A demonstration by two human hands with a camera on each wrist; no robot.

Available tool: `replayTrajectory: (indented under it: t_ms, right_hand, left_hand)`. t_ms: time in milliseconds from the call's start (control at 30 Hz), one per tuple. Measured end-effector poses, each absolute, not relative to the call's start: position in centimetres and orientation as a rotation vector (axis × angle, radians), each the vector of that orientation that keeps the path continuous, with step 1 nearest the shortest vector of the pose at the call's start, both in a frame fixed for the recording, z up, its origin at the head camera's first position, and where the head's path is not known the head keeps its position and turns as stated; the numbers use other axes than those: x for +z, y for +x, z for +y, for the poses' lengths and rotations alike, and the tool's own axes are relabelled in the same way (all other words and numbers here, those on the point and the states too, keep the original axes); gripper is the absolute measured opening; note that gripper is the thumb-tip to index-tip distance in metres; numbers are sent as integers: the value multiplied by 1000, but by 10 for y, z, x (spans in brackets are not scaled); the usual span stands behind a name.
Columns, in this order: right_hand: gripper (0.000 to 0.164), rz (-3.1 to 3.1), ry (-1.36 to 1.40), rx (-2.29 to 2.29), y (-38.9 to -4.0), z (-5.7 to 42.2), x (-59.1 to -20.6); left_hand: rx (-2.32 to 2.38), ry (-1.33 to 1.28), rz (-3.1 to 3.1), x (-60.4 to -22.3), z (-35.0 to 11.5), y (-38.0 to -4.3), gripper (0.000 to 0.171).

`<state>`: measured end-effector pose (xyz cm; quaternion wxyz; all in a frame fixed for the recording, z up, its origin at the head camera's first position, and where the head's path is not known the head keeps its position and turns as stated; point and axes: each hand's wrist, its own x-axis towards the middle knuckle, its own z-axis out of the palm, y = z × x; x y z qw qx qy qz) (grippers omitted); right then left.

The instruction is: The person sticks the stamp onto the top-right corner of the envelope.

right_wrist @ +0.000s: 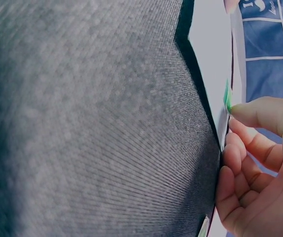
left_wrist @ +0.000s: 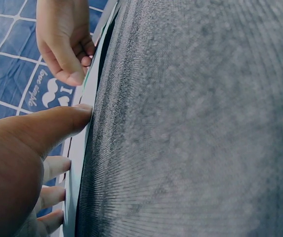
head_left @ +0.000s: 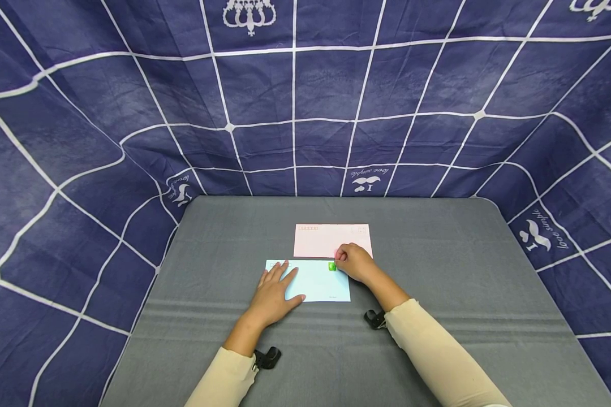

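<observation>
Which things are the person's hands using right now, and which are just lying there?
In use:
Light blue envelope, with the left hand resting on it
Green stamp, seemingly pinched by the right hand

Just there:
Pink envelope, beyond the other one, probably not in use now
Gray table, underneath
Blue patterned cloth, hanging around

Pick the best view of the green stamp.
Head: the green stamp shows its face there. Right wrist has it steeply foreshortened, at the right hand; left wrist shows only a thin green sliver.
</observation>
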<state>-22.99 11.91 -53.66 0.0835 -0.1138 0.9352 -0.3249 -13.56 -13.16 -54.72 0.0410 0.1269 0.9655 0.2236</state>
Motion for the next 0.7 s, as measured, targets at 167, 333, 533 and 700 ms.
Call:
replayTrajectory:
  t_ms: [167,333,533,700]
  right_hand:
    - [8,2812,-343,-966,-230,120,-536]
    - [9,2809,-332,-972,-229,120,-535]
    - [8,2805,-335,-991,-225,121,-530]
    - [8,2815,-344,-994,-223,122,-529]
  left_hand:
    - [685,389,2961,-547,-131,-136,74]
    - [689,381,2955,-546,-131,-135,73]
    - [681,370,2956,-547,-131,-135,74]
    - [680,373,2961,-547,-130,-135,74]
